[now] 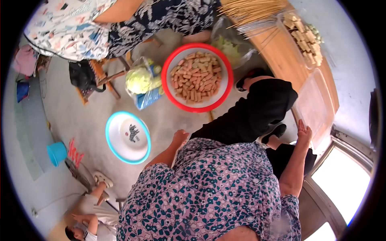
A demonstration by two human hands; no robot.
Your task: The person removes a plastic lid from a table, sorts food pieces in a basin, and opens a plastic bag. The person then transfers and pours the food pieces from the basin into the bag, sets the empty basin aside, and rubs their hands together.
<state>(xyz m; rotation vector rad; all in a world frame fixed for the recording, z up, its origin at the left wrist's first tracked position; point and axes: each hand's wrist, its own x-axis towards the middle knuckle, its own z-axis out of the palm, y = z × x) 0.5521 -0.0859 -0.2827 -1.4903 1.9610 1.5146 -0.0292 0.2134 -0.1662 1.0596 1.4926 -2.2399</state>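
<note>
My left hand [181, 135] is by my left knee, its fingers curled in, with nothing visible in them. On the other side, my right hand [304, 130] is at the near edge of a clear plastic tray [313, 102], its fingers against the rim. That tray lies on the wooden table [277, 52] and shows no food inside. In front of me on the floor stands a red-rimmed basin [165, 76] holding several short pinkish and tan pieces. A second clear container [302, 40] on the table is filled with pale skewered-looking pieces.
Bundled sticks [257, 14] lie at the table's far end. A blue-rimmed white basin [124, 138], bagged greens [138, 80] and wooden stools [105, 78] are on the floor. One person [157, 24] sits opposite, another [90, 221] lower left. A blue bucket [57, 154] is at left.
</note>
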